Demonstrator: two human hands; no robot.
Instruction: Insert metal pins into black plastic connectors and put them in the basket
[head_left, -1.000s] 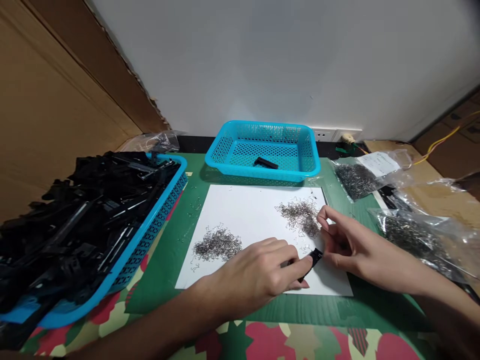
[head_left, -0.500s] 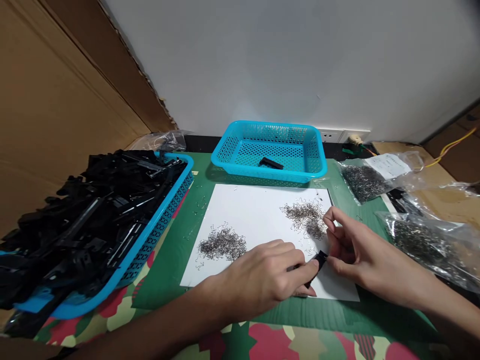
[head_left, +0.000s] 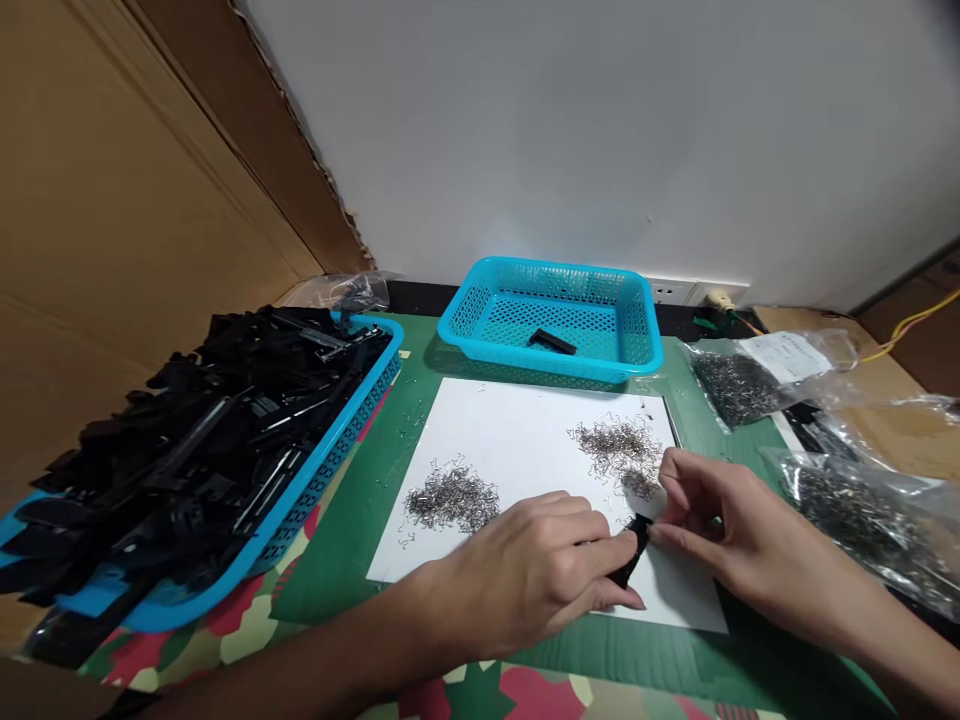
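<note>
My left hand is closed around a black plastic part, its far end showing past the fingers over the lower right of a white sheet. Thumb and index finger of my right hand are pinched together at that far end; whatever sits between the fingertips is too small to make out. Beyond the right fingers lies a loose pile of small bent wire pieces. A second wire pile rests on the sheet's left side.
On the left, a blue basket is heaped with black plastic parts. A shallower blue basket at the back holds a black part. Two clear bags of wire pieces, one farther back and one nearer, lie right.
The view has shifted slightly, so everything sits a little lower and to the right. My right fingertips have closed in on the black part's end, and my left thumb has shifted along it.
</note>
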